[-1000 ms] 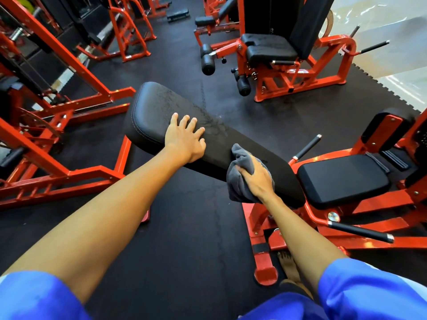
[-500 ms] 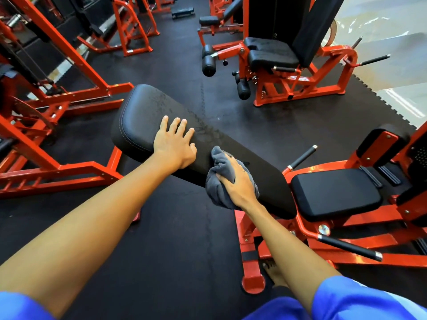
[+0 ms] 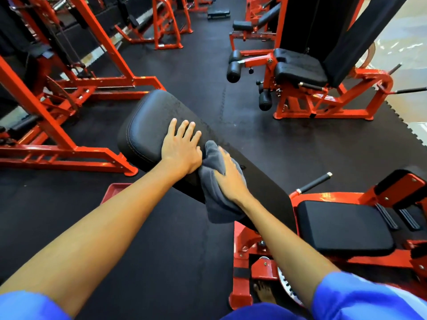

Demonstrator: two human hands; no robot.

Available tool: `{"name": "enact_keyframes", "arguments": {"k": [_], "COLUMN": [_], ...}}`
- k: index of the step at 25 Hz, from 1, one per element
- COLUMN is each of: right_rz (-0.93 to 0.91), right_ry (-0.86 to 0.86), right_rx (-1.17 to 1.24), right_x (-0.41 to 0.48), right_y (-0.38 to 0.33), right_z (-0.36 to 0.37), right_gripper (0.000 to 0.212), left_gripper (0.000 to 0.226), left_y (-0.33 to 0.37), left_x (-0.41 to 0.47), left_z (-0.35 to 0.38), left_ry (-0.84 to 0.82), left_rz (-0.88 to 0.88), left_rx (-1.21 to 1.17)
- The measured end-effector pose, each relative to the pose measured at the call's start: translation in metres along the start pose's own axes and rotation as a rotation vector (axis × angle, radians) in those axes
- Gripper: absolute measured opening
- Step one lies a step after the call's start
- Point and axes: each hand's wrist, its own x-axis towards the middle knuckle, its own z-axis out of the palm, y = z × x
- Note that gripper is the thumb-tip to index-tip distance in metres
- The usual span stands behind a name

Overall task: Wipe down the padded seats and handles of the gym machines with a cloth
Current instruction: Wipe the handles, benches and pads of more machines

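Note:
A long black padded backrest (image 3: 147, 125) of a red-framed machine slants across the middle of the head view. My left hand (image 3: 182, 148) rests flat on its upper part, fingers spread. Right beside it, my right hand (image 3: 228, 176) presses a grey cloth (image 3: 215, 199) onto the pad with fingers extended; the cloth drapes over the pad's near edge. A black seat pad (image 3: 344, 227) of the same machine lies to the right, with a black-gripped handle (image 3: 314, 182) above it.
A red leg machine with black seat (image 3: 298, 70) and roller pads (image 3: 233, 72) stands at the back right. Red frames (image 3: 69, 93) fill the left side. Black rubber floor (image 3: 161, 250) lies below the pad. A bare foot (image 3: 263, 292) is near the machine's base.
My right hand slid the cloth up the backrest toward my left hand, and the two now nearly touch. The left hand stayed planted on the pad.

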Motion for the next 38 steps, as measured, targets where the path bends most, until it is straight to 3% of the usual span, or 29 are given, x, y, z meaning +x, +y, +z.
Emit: {"name": "enact_keyframes", "arguments": {"k": [2,5,7,13,15,19,21,26,32,38], "right_rz": [-0.014,0.166,0.200,-0.051,-0.098,0.184,0.228,0.141,0.366,0.058], "right_ry": [0.017,0.002,-0.040,-0.045,0.026,-0.167,-0.234,-0.284,-0.317,-0.126], "right_rx": [-0.001,-0.055,-0.029,0.047,-0.055,-0.100,-0.022,-0.012,-0.003,0.101], "right_x": [-0.003,0.048,0.085,0.100,0.075,0.094,0.121,0.136,0.113,0.116], "right_y": [0.030,0.049,0.044,0.016,0.033,0.065,0.051,0.034,0.081,0.012], "right_z": [0.002,-0.011,-0.024,-0.019,-0.023,-0.042,-0.040,-0.041,-0.058,-0.026], "right_gripper": [0.040,0.017,0.017,0.006,0.014,0.034,0.048,0.026,0.047,0.042], "left_gripper": [0.061,0.061,0.061,0.062,0.062,0.063,0.063,0.063,0.063,0.063], "left_y": [0.001,-0.001,-0.003,-0.001,-0.001,0.004,0.003,0.004,0.005,0.003], "left_x": [0.006,0.017,0.022,0.038,0.042,0.042,0.043,0.043,0.043,0.043], "left_z": [-0.001,-0.003,-0.005,0.001,0.003,0.005,0.005,0.004,0.003,0.000], "left_ry": [0.001,-0.008,-0.005,0.071,0.095,0.103,0.109,0.097,0.090,0.055], "left_rz": [-0.010,-0.034,-0.051,-0.092,-0.106,-0.113,-0.122,-0.124,-0.133,-0.117], "left_rx": [-0.002,-0.011,-0.006,-0.024,-0.012,-0.012,0.007,0.019,0.025,0.047]}}
